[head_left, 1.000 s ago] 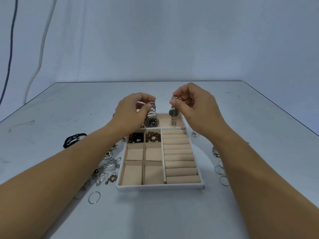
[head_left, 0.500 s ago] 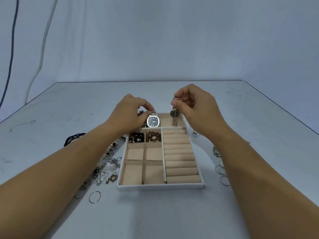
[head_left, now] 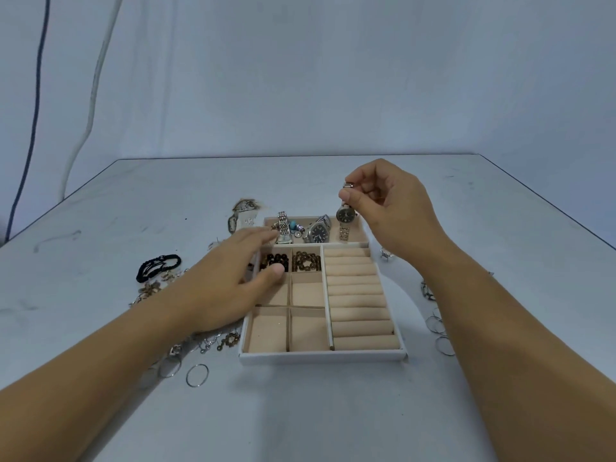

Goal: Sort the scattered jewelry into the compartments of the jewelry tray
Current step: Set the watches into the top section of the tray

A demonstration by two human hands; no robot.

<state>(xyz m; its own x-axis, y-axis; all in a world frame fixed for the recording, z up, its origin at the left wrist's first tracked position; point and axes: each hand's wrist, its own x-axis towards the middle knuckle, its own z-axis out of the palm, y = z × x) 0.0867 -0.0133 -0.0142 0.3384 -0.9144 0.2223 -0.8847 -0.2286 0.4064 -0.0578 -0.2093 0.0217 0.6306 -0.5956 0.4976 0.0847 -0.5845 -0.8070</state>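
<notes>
The white jewelry tray (head_left: 320, 356) with beige compartments lies mid-table. My right hand (head_left: 386, 208) pinches the strap of a small dark-faced watch (head_left: 345, 216), which hangs over the tray's far compartment with its lower strap touching the bottom. A larger silver watch (head_left: 318, 231) lies in that far compartment beside another metal-band watch (head_left: 283, 228) and small charms. My left hand (head_left: 230, 281) hovers flat and open over the tray's left side, holding nothing. Black beads (head_left: 274, 261) and brown beads (head_left: 306, 261) fill two small compartments.
Left of the tray lie a black braided bracelet (head_left: 158, 266), several silver rings (head_left: 197, 375), earrings and chains. Several thin rings (head_left: 440, 331) and a clasp piece lie to the right. A necklace heap (head_left: 241, 211) sits behind the tray. Cables hang at the far left.
My left hand let go of the large silver watch, which now lies in the far compartment, and drew back to the left. My right hand still holds the small watch.
</notes>
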